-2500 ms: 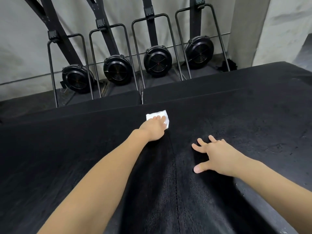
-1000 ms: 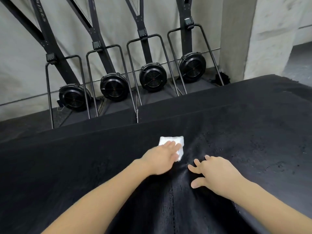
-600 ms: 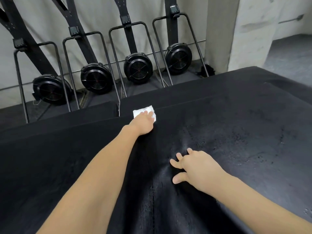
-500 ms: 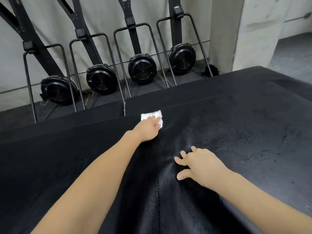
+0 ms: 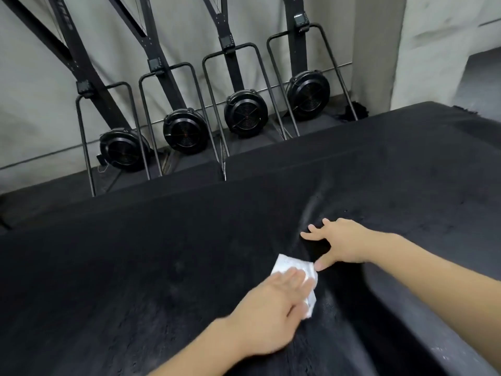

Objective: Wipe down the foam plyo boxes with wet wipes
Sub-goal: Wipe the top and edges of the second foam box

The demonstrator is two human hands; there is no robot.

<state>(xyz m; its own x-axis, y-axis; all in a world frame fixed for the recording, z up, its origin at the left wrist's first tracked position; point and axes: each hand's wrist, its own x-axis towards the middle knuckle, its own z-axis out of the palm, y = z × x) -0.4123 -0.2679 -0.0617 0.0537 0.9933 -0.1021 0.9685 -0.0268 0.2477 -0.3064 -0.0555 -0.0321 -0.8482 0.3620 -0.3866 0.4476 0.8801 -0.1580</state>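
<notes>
A: Head view: wet wipe [image 5: 294, 270] is pressed flat on the foam plyo box [image 5: 162, 267] under straight left hand [image 5: 267, 308] fingers.

B: Wipe is judged limp, light; foam yielding. Right hand [image 5: 344, 244] is braced, fingers spread.

white wet wipe [image 5: 294, 267], black foam plyo box [image 5: 162, 253]

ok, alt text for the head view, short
A person's left hand presses a white wet wipe flat on a black foam plyo box, while the right hand rests spread beside it. Four black fan machines stand along the wall behind.
</notes>
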